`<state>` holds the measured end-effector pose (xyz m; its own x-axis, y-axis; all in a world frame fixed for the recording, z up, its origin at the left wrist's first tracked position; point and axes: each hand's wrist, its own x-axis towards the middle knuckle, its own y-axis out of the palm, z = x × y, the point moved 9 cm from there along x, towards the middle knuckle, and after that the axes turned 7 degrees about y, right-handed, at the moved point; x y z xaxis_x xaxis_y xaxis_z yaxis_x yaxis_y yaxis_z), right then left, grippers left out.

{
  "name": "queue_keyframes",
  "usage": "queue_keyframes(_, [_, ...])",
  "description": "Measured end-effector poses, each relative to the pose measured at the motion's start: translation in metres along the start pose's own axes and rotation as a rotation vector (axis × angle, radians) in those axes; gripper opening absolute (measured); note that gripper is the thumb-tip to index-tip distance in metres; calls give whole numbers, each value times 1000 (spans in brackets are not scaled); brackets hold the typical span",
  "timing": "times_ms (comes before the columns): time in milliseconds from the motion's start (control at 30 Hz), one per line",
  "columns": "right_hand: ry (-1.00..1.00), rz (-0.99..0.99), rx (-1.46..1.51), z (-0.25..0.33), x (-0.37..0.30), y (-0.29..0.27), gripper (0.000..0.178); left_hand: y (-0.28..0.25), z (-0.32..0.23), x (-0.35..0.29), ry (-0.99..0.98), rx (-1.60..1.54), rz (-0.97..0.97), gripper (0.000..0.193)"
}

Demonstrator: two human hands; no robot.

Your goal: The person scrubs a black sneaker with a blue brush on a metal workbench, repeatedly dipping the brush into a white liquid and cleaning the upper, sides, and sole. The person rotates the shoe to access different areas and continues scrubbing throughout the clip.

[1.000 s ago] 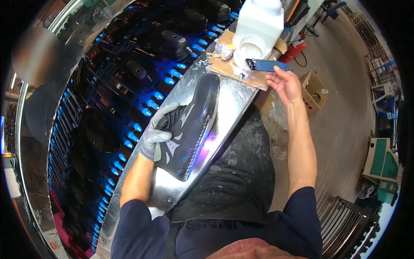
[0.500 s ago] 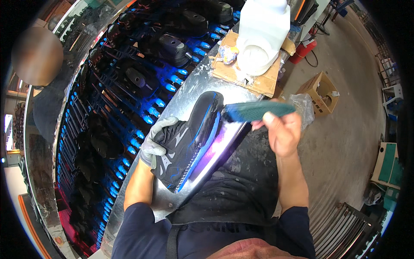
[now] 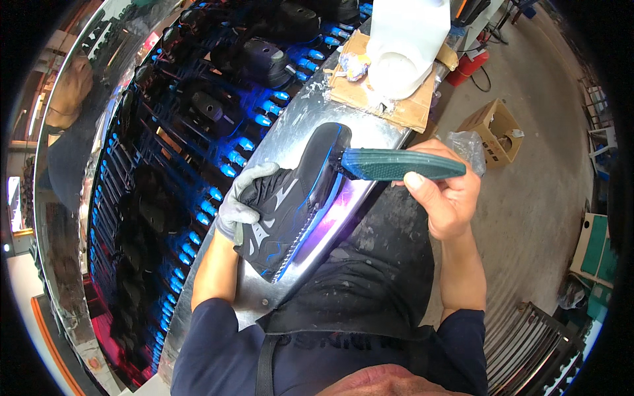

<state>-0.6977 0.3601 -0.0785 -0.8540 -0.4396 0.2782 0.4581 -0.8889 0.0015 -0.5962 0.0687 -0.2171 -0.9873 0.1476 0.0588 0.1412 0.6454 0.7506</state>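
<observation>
A black shoe upper (image 3: 290,198) with grey patches and blue trim is held tilted over the metal ledge, its toe pointing away from me. White stitching runs along its lower edge. My left hand (image 3: 239,206), in a grey glove, is closed round its heel end. My bare right hand (image 3: 454,198) grips a brush (image 3: 403,164) with a dark green ribbed handle, blue toward the bristle end. Its dark bristles touch the shoe's lower edge near the toe.
Left of the ledge (image 3: 271,300) runs a rack (image 3: 165,165) of blue-tipped pegs with several dark shoes. A white cut-open jug (image 3: 406,39) stands on cardboard (image 3: 409,109) ahead. An open carton (image 3: 492,135) and red extinguisher (image 3: 467,68) stand right. Another person (image 3: 66,158) is at far left.
My right hand and the brush handle have shifted slightly right, with the bristles still at the toe edge. The shoe's toe has moved a little away from me.
</observation>
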Motion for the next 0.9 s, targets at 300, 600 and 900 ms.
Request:
queue_keyframes(300, [-251,110,-344,45,-17,30,22,17,2,6,-11,-62,-37,93])
queue_keyframes(600, [-124,-86,-37,-15,-40,23,22,28,-4,14,4,44,-154,88])
queue_keyframes(900, [-124,-86,-293,22,-27,16,18,28,-7,18,0,225,-114,79])
